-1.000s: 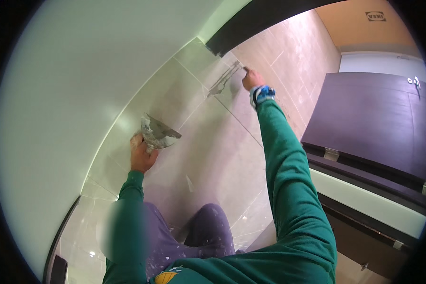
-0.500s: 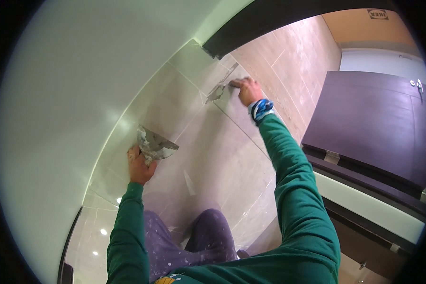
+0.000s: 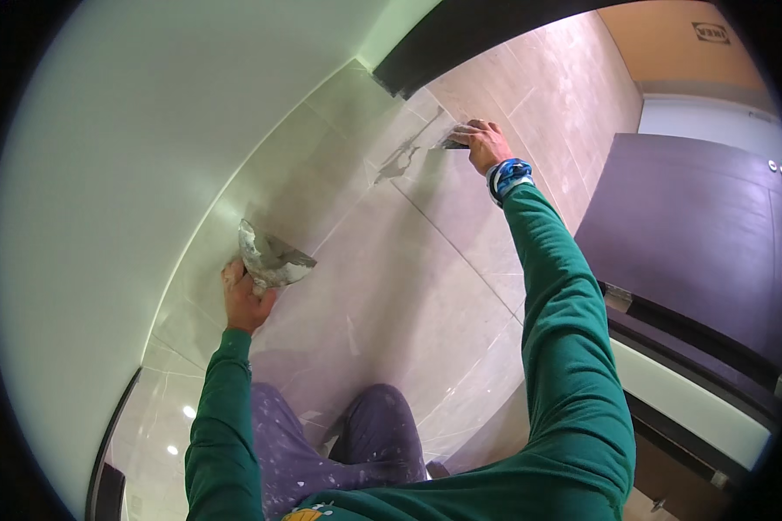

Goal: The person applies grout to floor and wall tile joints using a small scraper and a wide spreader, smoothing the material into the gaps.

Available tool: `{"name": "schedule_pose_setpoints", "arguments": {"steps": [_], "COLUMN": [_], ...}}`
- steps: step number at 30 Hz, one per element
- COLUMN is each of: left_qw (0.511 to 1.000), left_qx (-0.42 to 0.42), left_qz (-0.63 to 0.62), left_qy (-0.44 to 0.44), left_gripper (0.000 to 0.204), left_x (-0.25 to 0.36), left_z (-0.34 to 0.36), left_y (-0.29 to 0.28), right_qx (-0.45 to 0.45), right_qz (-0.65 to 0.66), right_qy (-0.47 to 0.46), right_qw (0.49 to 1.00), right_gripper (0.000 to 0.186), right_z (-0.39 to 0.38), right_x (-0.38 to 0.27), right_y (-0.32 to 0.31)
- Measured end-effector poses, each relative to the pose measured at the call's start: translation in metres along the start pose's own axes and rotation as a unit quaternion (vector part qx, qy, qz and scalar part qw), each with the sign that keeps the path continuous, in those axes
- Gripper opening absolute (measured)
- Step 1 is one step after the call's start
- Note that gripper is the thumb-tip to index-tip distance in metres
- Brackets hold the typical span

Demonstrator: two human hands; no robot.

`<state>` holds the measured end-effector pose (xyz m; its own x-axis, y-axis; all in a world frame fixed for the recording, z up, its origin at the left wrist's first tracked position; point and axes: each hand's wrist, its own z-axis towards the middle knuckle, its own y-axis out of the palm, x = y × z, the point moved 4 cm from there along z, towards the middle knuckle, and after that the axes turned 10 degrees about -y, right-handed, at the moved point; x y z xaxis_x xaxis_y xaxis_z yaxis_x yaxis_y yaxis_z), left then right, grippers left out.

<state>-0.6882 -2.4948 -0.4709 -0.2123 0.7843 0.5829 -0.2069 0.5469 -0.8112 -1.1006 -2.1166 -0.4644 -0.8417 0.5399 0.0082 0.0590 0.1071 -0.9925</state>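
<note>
A grey filler patch (image 3: 398, 162), ragged and elongated, lies on the pale floor tiles (image 3: 426, 286) beyond the person's knees, between the two hands but much closer to the right one. The right hand (image 3: 487, 146) is just to the right of the patch, fingers closed over a small flat scraper (image 3: 453, 143) with a dark edge; the fingers hide most of it, and whether it touches the tile I cannot tell. The left hand (image 3: 249, 298) is well to the left of the patch and nearer the person, gripping a wide putty knife (image 3: 274, 258) whose broad blade, smeared with grey and whitish paste, spreads out from the fingers on the side toward the patch. A thin dark joint (image 3: 456, 247) runs from the patch's near end toward the lower right. Left of the patch rises a white wall (image 3: 104, 191); well to its right is a dark purplish door (image 3: 686, 226).
</note>
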Motion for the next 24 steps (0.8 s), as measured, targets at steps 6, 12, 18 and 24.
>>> {"name": "schedule_pose_setpoints", "arguments": {"steps": [6, 12, 18, 24], "left_qw": [0.999, 1.000, 1.000, 1.000], "left_qx": [-0.022, 0.007, 0.000, 0.000], "left_qz": [0.019, 0.013, 0.013, -0.026], "left_qy": [-0.019, 0.003, -0.009, 0.011], "left_gripper": [0.045, 0.044, 0.044, 0.042], "left_x": [-0.006, -0.009, -0.005, 0.002], "left_z": [-0.004, -0.005, -0.007, 0.003], "left_y": [0.002, 0.004, -0.001, 0.004], "right_qx": [0.080, 0.034, -0.035, 0.064], "right_qz": [-0.004, 0.019, 0.050, 0.075], "right_qy": [-0.038, -0.065, -0.001, 0.040], "right_qw": [0.996, 0.997, 0.998, 0.994], "right_gripper": [0.053, 0.062, 0.063, 0.056], "right_z": [0.043, 0.047, -0.015, 0.020], "right_x": [-0.020, -0.057, -0.096, -0.087], "right_y": [-0.038, -0.020, -0.005, -0.024]}}
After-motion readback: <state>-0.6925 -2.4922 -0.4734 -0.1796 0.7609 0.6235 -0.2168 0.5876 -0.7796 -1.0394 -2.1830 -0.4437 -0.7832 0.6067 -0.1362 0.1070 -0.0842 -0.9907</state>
